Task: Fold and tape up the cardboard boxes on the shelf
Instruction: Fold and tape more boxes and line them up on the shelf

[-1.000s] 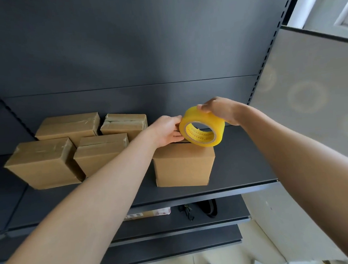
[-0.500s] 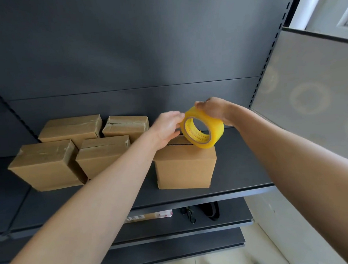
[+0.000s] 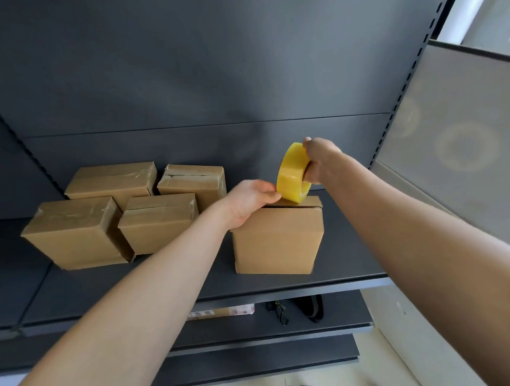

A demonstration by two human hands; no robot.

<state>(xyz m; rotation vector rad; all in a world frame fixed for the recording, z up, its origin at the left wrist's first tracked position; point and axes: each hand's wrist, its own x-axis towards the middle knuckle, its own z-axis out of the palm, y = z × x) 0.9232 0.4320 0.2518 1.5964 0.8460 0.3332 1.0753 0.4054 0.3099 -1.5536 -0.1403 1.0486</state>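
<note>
Now | right hand [image 3: 320, 162] grips tape roll [image 3: 289, 177] | left hand [image 3: 248, 202] seemingly pinches its free end | best: anchor end at box [image 3: 277, 240] seam's 9 o'clock, pull taut toward 3 o'clock

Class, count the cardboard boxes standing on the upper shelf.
5. Back-left box, back-right box, front-left box, front-right box cluster left; fifth box stands right, under the tape roll. More may hide behind.

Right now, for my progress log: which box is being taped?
The lone right-side box, under the yellow tape roll in the right hand; the other four cluster left, untouched.
</note>
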